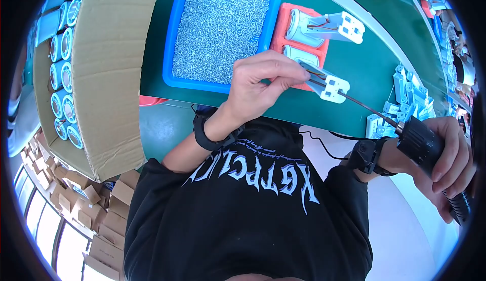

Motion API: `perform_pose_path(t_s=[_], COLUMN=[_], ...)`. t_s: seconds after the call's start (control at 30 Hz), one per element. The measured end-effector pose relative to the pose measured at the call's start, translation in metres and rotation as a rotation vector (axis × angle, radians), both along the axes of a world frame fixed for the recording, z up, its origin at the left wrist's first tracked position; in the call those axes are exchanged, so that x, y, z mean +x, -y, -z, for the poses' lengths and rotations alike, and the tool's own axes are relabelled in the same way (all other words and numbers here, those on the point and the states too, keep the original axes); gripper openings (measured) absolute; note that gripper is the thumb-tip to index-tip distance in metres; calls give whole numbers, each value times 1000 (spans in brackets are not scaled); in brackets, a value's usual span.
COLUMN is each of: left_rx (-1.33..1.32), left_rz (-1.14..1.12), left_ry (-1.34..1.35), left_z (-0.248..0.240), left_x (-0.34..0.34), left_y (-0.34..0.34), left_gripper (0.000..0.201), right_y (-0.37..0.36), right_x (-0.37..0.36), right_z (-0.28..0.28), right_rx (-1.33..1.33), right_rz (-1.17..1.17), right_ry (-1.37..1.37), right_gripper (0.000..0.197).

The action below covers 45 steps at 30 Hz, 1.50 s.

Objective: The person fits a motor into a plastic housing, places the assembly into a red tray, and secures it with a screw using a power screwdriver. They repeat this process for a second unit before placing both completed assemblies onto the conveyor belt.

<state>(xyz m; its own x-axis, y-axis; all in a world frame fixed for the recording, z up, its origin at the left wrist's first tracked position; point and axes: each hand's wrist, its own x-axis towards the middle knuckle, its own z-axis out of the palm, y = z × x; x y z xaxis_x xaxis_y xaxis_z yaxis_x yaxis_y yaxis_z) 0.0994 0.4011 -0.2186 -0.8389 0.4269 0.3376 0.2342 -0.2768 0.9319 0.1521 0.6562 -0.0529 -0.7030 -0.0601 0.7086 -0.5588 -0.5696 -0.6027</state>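
Observation:
My right hand (452, 154) is wrapped around a black electric screwdriver (420, 142). Its long thin bit reaches left into the white end of a light-blue plastic housing (335, 89). At that housing, the thumb and forefinger of my left hand (259, 81) are pinched together close to the bit's tip. Whatever lies between those fingertips is hidden. The housing's round body sits in a red foam holder (280, 43). Beside it, farther away, a second similar housing (329, 26) with thin coloured wires rests in the same holder.
A blue tray (168, 61) full of small silvery screws (220, 30) stands on the green table (362, 68), left of the holder. At the far left is a cardboard box (114, 68) with rows of round parts. Light-blue plastic pieces (407, 96) are heaped at the right.

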Motion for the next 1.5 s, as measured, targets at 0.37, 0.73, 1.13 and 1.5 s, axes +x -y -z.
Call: perform_pose_path(t_s=[0.37, 0.73, 1.13, 1.5], left_rx=[32, -758, -793, -403], left_rz=[45, -159, -107, -109], left_ry=[118, -338, -309, -173], left_z=[-1, -12, 3, 1], left_x=[3, -28, -37, -26], left_y=[-3, 54, 54, 20], left_gripper=[17, 22, 10, 11], right_y=[41, 15, 42, 54], right_x=[-12, -25, -26, -23], right_z=[2, 7, 7, 15], right_rx=[-126, 446, 367, 304], right_rz=[121, -250, -98, -5], right_ry=[-47, -95, -16, -107], right_gripper=[30, 22, 47, 60])
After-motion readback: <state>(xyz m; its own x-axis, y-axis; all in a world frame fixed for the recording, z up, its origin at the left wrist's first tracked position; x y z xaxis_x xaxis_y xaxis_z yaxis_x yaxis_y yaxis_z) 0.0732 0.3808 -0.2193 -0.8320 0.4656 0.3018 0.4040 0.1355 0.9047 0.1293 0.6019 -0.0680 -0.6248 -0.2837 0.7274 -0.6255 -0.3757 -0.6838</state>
